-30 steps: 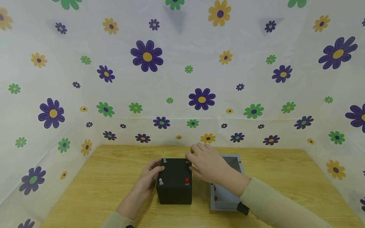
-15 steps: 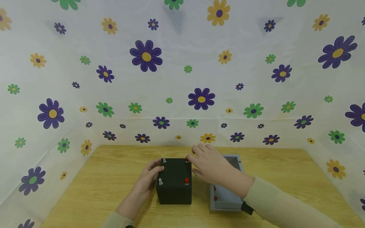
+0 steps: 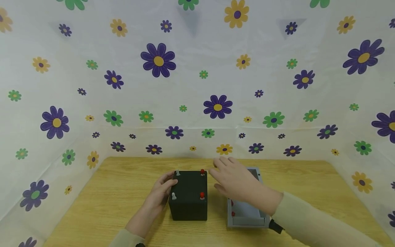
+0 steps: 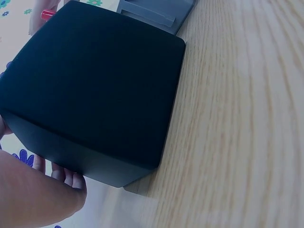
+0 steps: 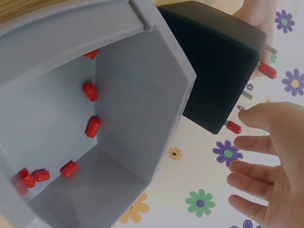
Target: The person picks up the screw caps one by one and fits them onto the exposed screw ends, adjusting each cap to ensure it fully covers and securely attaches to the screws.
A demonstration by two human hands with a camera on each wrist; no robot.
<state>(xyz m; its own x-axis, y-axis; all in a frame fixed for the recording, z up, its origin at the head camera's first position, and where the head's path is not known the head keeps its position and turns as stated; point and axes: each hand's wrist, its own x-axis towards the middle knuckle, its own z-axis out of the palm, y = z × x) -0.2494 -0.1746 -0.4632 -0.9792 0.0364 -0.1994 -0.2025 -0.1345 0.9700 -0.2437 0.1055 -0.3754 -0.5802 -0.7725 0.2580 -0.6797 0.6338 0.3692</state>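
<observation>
A black box (image 3: 189, 187) stands on the table with toggle switches at its top corners. Red caps (image 3: 202, 195) cover the two right-hand levers; the left-hand levers (image 3: 174, 196) are bare metal. My left hand (image 3: 157, 195) grips the box's left side, its thumb on the top edge. Just right of the far red cap (image 3: 202, 171), and apart from it, my right hand (image 3: 236, 180) hovers with nothing in its fingers. Below it, partly hidden by the forearm, lies a grey bin (image 3: 247, 223). Several loose red caps (image 5: 93, 127) lie inside it in the right wrist view.
The wooden table (image 3: 123, 185) reaches back to a white cloth (image 3: 185, 85) printed with flowers, which also hangs on both sides. The bin stands to the right of the box, with a gap of bare wood between them.
My right hand has let go of the red cap on the far right switch and moved right, away from the box. The left hand keeps its grip on the box.
</observation>
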